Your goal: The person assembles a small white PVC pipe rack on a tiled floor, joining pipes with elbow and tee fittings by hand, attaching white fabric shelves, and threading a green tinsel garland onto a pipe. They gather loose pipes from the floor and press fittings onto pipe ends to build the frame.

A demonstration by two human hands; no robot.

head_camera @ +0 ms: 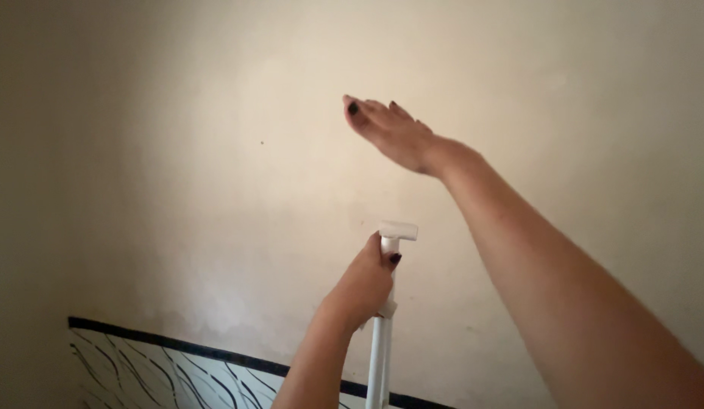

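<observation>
Two hands show in the head view, both raised before a plain cream wall (pixel 177 151).

Left hand (pixel 365 284) sits just below the middle of the frame, at about 6 o'clock, its forearm rising from the bottom edge. It is clenched around a white pole (pixel 379 356) that stands upright and runs off the bottom edge. The thumb, with a dark-painted nail, presses on the pole just under the top. A short white crosspiece (pixel 398 230) caps the pole like a T, at 12 o'clock from the fist and just clear of the thumb.

Right hand (pixel 393 132) is higher, at about 12 o'clock from the crosspiece and well apart from it. It is released, the fingers stretched out flat and together, pointing toward 10 o'clock, palm facing down; it holds nothing. Whether the fingertips touch the wall cannot be told. Its forearm runs down to the corner at 5 o'clock, passing to the right of the pole without touching it.

At 7 o'clock, a black band (pixel 177 344) crosses the wall at a slant, and under it lies a white panel (pixel 155 379) with black wavy lines.
</observation>
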